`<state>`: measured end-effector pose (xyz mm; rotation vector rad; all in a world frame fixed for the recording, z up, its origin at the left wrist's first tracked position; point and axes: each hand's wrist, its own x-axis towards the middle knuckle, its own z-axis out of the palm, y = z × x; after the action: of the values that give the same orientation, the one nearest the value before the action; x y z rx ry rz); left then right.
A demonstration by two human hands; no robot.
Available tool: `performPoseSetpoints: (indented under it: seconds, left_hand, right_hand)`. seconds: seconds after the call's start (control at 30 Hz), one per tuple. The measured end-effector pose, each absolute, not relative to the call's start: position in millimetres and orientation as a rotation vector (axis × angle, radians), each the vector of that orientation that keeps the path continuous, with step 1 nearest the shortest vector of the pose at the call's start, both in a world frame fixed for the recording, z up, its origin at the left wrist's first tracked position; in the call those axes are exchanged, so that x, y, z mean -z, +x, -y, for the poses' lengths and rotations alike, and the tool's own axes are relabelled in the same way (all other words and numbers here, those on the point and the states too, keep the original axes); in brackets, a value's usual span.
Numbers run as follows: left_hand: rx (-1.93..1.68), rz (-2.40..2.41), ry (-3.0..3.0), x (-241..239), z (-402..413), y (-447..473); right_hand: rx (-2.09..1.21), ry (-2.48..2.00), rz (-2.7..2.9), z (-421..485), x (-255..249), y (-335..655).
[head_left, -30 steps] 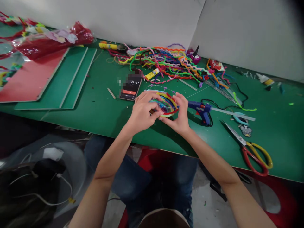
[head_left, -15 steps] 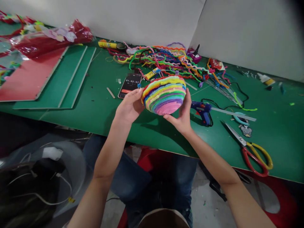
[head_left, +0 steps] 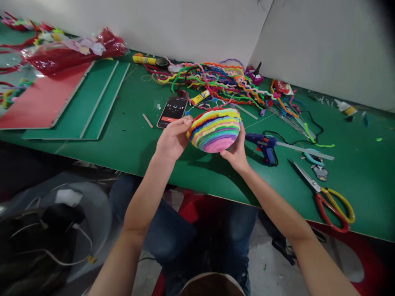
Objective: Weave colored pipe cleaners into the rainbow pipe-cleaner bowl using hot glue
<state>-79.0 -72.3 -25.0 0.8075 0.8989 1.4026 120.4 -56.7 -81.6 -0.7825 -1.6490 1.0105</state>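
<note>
Striped in yellow, green, blue, purple and pink, a pipe-cleaner bowl is held just above the green table, tipped so that its pink bottom faces the camera and its mouth points away. From the head view, the left hand cups the bowl's left side, fingers curled against the rim and closed on it. The right hand supports the bowl from the lower right, thumb beneath the pink base and fingers behind the wall; most of those fingers are hidden, so how tightly they press is probably firm but hard to judge. Both hands grip the same bowl, one on each side of it.

The bowl's inside is turned away, so I cannot tell what, if anything, lies in it.

Just behind the left hand a phone lies flat with its screen lit. A loose heap of coloured pipe cleaners sprawls farther back near the wall. A blue glue gun lies just right of the right hand, and red-and-yellow scissors lie well apart near the table's front edge
</note>
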Motion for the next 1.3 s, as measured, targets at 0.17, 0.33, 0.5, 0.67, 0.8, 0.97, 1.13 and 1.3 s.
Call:
performPoseSetpoints:
  seconds: [0.17,0.33,0.5,0.67,0.8,0.97,1.13,1.3]
  left_hand:
    - [-1.388,-0.950,0.542,17.3,71.9,-74.1]
    - [-1.393,-0.926,0.572,20.5,69.6,-72.9]
    - [-1.452,-0.899,0.661,26.6,69.3,-81.8]
    - [-1.450,-0.820,0.657,25.7,71.6,-80.7]
    - [-1.437,-0.812,0.613,27.8,70.2,-73.4]
    - [-1.436,-0.893,0.622,34.5,62.8,-66.1]
    - [-1.264,-0.833,0.604,38.8,61.7,-62.5]
    - [-1.157,-0.755,0.533,42.1,66.6,-59.4]
  right_hand:
    - [-1.197,-0.763,1.621,55.1,83.4,119.2]
    - [-1.268,-0.724,1.630,54.5,86.0,121.0]
    - [-1.219,-0.714,1.662,57.4,87.6,119.8]
    - [-1.308,-0.726,1.584,59.5,82.8,118.6]
    - [-1.461,-0.697,1.479,57.4,80.7,121.0]
    - [-1.465,-0.766,1.313,51.8,85.2,124.8]
    - [-1.513,-0.770,1.331,45.0,92.4,132.2]
    - [-1.594,-0.778,1.378,41.6,89.2,138.7]
